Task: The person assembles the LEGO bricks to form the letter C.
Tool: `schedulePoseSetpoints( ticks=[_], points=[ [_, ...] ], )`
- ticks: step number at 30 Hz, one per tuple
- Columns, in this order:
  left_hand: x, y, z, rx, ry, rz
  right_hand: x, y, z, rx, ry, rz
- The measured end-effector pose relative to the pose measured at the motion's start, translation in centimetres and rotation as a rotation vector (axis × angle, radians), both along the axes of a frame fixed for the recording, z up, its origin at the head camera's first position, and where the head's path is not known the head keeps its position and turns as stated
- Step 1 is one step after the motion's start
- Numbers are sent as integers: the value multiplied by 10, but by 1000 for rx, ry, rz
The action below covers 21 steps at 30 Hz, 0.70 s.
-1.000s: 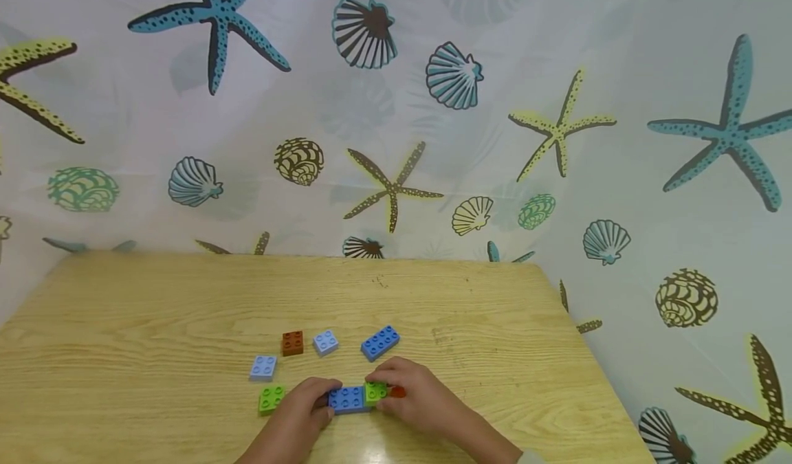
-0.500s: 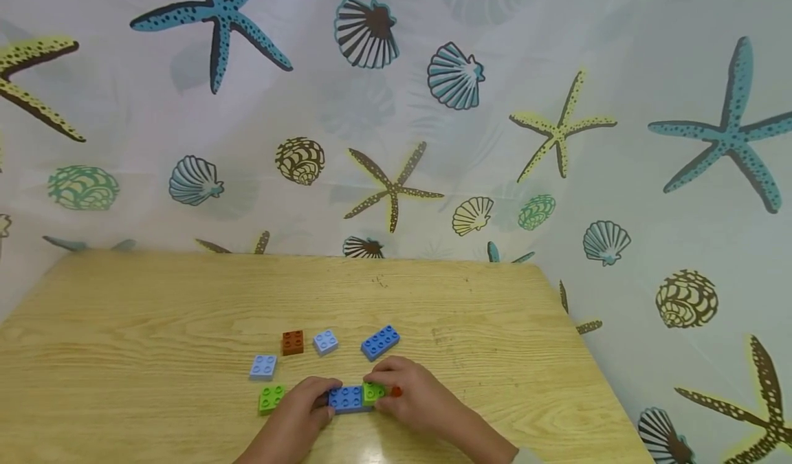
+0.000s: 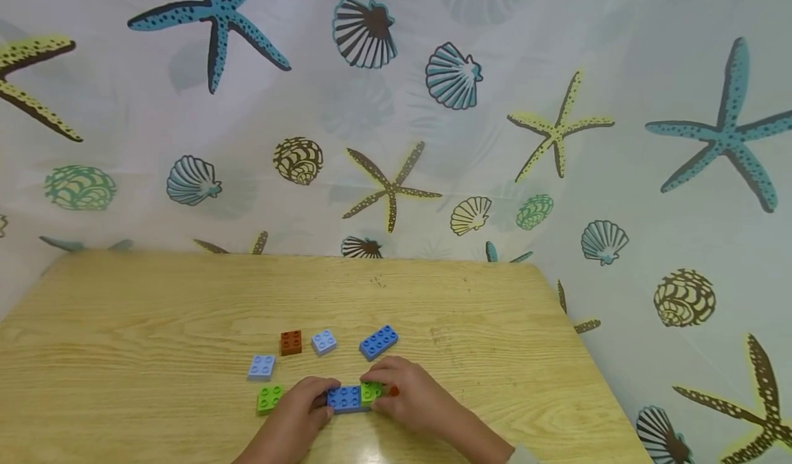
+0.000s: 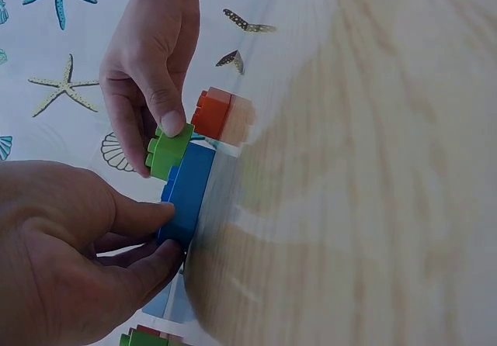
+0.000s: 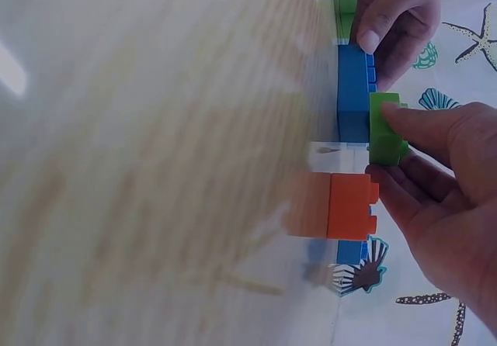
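Low at the front of the table, my left hand (image 3: 295, 412) grips the left end of a long blue toy brick (image 3: 344, 399), thumb and fingers on opposite sides. A small green brick (image 3: 369, 392) is pinched by my right hand (image 3: 413, 396) at the blue brick's right end. From the right wrist view, this green brick (image 5: 384, 133) lies on the studded top of the blue brick (image 5: 353, 90) and juts out past its end. Whether its studs are fully joined, I cannot tell. An orange-red brick (image 5: 351, 206) stands apart on the table, mostly hidden by my right hand in the head view.
Another green brick (image 3: 269, 399) lies just left of my left hand. Farther back are two light blue bricks (image 3: 262, 368), a brown brick (image 3: 291, 342) and a second long blue brick (image 3: 379, 341). A patterned cloth (image 3: 247, 120) hangs behind the wooden table (image 3: 185, 299).
My right hand and the green brick have shifted slightly left along the blue brick. The left hand holds its place, and the other bricks stay put.
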State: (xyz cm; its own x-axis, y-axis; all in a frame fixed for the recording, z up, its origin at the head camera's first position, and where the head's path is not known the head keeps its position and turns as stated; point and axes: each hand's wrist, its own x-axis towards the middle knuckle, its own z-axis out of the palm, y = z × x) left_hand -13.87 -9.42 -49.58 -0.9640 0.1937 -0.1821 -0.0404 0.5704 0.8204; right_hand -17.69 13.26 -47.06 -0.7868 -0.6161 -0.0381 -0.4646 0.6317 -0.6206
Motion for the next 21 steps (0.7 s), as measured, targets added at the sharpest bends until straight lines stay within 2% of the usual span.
schedulePoseSetpoints(
  ticks=[5,13,17,21],
  points=[
    [0,0,1,-2,-16,-3,-1,1,-2,-29,-58,-34],
    [4,-8,14,-68,-32,49,-3,1,-4,-18,-47,-6],
    [6,-22,22,-105,18,64,-3,1,-3,-6,-32,10],
    [4,-44,28,-144,83,45,-4,1,-2,-5,-30,16]
  ],
)
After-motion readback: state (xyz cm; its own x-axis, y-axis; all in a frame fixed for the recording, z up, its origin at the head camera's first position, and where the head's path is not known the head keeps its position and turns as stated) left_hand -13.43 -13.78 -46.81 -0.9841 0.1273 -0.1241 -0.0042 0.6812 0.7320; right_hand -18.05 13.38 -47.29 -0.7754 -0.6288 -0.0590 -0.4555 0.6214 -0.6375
